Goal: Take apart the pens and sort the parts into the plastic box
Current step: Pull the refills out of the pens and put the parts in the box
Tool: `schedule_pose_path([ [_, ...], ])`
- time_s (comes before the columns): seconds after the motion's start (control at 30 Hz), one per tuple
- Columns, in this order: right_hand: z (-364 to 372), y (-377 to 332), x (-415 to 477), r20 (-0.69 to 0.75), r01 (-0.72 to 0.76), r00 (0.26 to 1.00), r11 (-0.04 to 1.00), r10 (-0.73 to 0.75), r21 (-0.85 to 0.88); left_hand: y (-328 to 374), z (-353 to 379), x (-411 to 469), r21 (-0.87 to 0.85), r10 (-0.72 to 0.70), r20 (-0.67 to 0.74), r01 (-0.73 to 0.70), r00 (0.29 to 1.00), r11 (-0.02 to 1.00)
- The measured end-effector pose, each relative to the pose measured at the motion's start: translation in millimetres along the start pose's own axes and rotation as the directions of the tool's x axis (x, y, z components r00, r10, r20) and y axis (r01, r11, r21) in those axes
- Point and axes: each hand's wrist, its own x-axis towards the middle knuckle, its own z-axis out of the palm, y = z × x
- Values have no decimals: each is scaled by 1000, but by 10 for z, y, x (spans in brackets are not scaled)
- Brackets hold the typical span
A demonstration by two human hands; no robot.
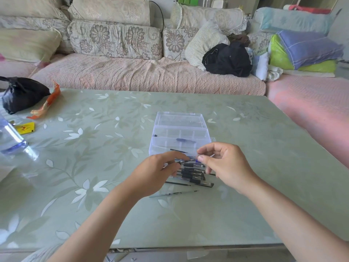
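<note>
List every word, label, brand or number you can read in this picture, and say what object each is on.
No text is legible anywhere in this view.
Yellow packet: red print, too blurred to read.
Orange wrapper: pattern too blurred to read.
Pile of pens: any barrel print too small to read.
Pen pinched between left hand and right hand: nothing legible.
Plastic box: no label visible.

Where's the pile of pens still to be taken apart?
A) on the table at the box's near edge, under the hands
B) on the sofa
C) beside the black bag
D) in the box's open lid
A: the pile of pens lies on the table at the near side of the plastic box, below the left hand and right hand, which pinch one pen between them.
</note>
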Motion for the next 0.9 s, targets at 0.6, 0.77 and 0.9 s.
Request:
schedule_pose_path([
  [0.6, 37, 25, -16, 113, 48, 993, 998, -42, -46, 27, 5, -19, -44, 26, 33, -25, 999, 999],
  [0.77, 47, 8, -28, 126, 42, 991, 999, -39, -20, 24, 15, -19, -76, 31, 37, -28, 999, 997],
  [0.9, 54, 8, -33, 137, 50, 990, 998, -45, -33, 24, 4, -27, -63, 31, 39, -29, 999, 998],
])
